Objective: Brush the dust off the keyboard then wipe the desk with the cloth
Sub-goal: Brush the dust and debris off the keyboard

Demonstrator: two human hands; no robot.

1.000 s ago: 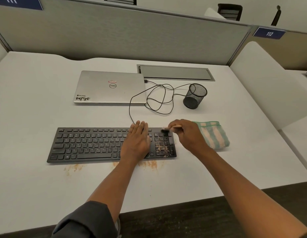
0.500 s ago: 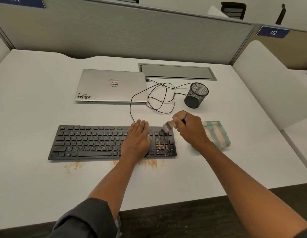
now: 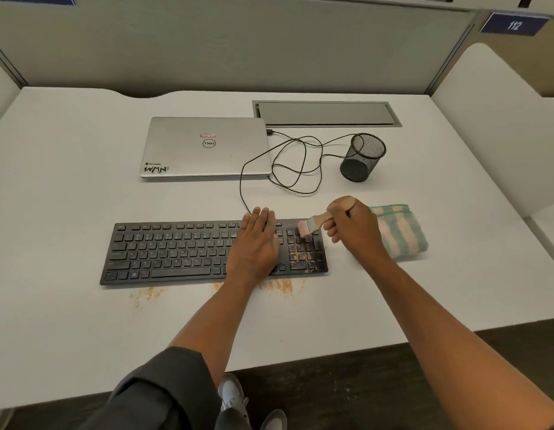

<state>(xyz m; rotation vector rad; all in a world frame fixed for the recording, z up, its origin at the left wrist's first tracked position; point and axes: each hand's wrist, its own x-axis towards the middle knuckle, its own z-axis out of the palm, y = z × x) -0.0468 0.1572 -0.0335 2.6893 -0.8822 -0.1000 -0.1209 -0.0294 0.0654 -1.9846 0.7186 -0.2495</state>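
Note:
A black keyboard lies across the white desk. Orange-brown dust speckles its number pad and lies on the desk along its front edge. My left hand rests flat on the keys, fingers straight, just left of the number pad. My right hand grips the wooden handle of a small brush, whose bristles touch the top of the number pad. A folded green and pink striped cloth lies on the desk right of the keyboard, partly behind my right hand.
A shut silver laptop sits behind the keyboard. A black cable loops between it and a black mesh pen cup. A grey cable hatch is set into the desk at the back. Grey partitions enclose the desk.
My right hand has swung the brush from pointing down at the number pad's top edge to a slanted stroke over its upper keys. My left hand has stayed put on the keyboard.

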